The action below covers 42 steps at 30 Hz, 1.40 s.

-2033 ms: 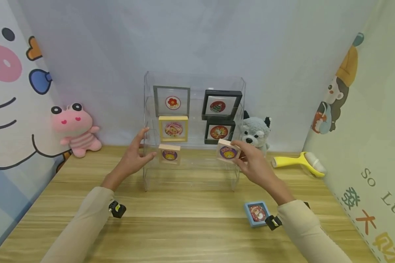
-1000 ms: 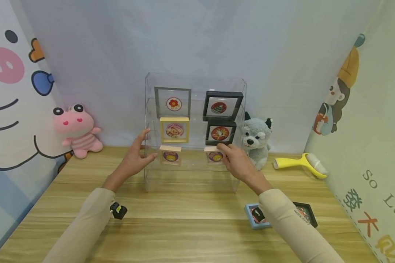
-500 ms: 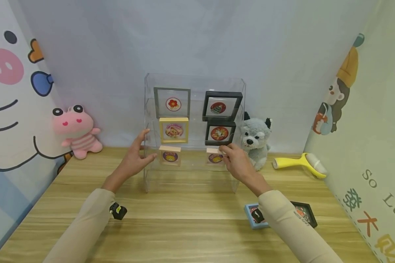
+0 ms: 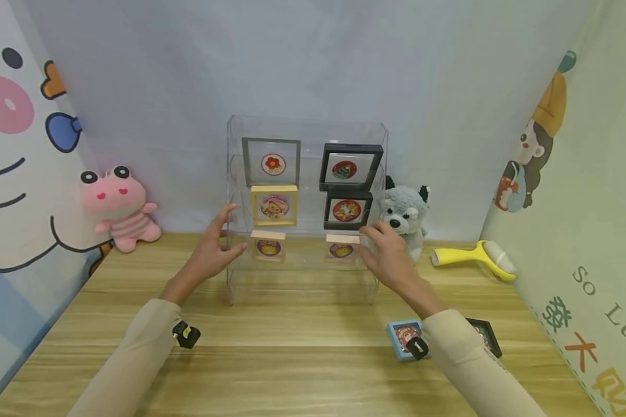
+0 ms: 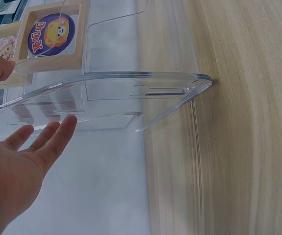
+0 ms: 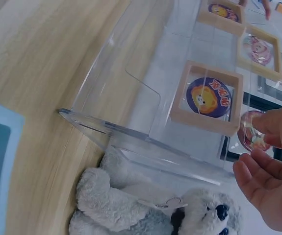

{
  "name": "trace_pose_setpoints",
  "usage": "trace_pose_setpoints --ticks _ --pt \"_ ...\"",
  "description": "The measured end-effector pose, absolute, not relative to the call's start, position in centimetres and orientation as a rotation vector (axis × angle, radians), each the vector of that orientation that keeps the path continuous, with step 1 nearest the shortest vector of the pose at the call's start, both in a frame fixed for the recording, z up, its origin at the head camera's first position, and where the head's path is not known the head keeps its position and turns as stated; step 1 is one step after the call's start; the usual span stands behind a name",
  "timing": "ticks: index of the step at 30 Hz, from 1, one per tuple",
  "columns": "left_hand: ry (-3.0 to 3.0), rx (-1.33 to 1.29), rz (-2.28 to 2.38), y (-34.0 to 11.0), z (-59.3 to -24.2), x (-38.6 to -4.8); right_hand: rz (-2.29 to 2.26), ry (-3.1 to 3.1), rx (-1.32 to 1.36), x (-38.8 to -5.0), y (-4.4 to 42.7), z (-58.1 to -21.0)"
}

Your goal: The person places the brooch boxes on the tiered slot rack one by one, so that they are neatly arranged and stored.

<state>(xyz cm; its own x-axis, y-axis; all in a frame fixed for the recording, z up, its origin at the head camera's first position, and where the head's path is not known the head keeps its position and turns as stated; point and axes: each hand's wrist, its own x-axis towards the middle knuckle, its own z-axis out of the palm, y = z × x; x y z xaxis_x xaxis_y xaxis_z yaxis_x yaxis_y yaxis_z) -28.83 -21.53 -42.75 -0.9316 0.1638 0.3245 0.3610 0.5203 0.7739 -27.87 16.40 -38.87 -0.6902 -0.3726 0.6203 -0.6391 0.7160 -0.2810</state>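
A clear acrylic display rack (image 4: 308,263) stands on the table, bearing small picture frames in three tiers. On its lowest tier are two pale wooden frames with purple bear badges, the left frame (image 4: 268,247) and the right frame (image 4: 342,248). My left hand (image 4: 207,256) is at the rack's left side, thumb in front and fingers outside the side panel (image 5: 131,75). The fingers are fairly straight. My right hand (image 4: 391,255) hovers just right of the right frame, holding nothing. In the right wrist view that frame (image 6: 207,98) stands apart from the fingertips.
Above are a yellow frame (image 4: 274,206), a grey frame (image 4: 273,163) and two black frames (image 4: 352,167). A blue frame (image 4: 404,340) and a black frame (image 4: 492,339) lie front right. A grey plush dog (image 4: 407,208), yellow-handled roller (image 4: 459,256) and pink plush (image 4: 122,208) stand around.
My right hand brought the pale wooden frame to the lowest tier's right side, set it there, let go and drew back slightly right. The left hand has stayed at the rack's side.
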Motion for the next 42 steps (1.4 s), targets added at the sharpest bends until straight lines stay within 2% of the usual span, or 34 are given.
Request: trace_pose_setpoints --ticks 10,21,30,42 --pt "-2.548 -0.456 -1.376 -21.5 -42.7 -28.8 0.838 -2.703 0.614 -24.9 21.2 -39.7" --pt "-2.542 -0.463 -1.363 -21.6 -42.9 -29.0 0.958 -3.082 0.669 -22.2 24.9 -41.5" --pt "-2.554 -0.456 -1.370 -21.5 -42.9 -29.0 0.920 -3.196 0.893 -21.6 26.9 -42.9" --pt "-2.545 -0.462 -1.372 -21.5 -42.9 -28.9 0.873 -3.321 0.916 -21.1 28.1 -44.1"
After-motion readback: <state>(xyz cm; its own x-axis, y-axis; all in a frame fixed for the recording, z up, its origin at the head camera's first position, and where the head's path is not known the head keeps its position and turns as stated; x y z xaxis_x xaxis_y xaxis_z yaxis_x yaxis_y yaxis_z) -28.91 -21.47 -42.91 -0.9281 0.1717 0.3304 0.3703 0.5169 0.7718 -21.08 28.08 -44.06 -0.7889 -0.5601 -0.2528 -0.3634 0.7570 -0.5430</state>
